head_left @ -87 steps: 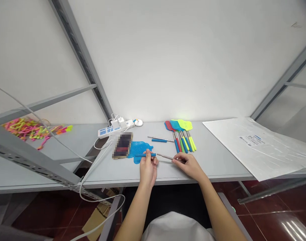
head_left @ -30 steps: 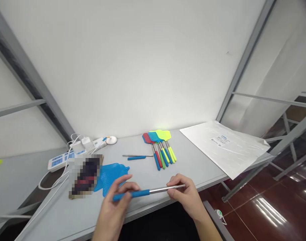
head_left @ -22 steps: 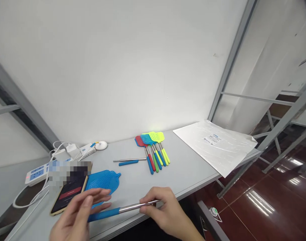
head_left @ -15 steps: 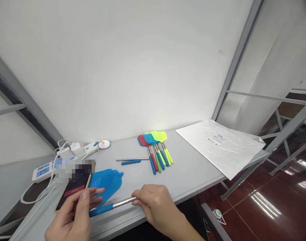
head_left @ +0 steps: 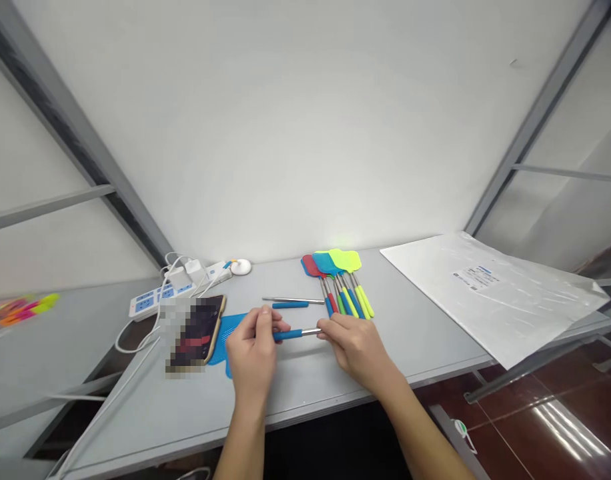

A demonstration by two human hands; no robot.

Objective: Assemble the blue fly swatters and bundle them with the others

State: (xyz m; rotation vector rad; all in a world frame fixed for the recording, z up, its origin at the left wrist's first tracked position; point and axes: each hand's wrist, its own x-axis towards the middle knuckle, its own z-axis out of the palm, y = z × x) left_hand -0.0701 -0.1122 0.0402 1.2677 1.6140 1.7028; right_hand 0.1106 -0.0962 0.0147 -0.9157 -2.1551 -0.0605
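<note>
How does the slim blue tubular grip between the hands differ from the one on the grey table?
The held grip continues into a silver metal rod; the loose grip lies alongside a separate silver rod.
The held grip is partly covered by the left hand; the loose grip's whole length shows.
Both are blue, slim and tubular.

Two hands [head_left: 253,353], one held stick [head_left: 291,335], one loose rod [head_left: 285,299], one loose handle [head_left: 290,305], one phone [head_left: 203,327], one packet [head_left: 485,307]; swatters [head_left: 338,262]: count unclear.

Grey table [head_left: 410,333], phone [head_left: 206,317], fly swatters [head_left: 347,260], white package [head_left: 480,300]
</note>
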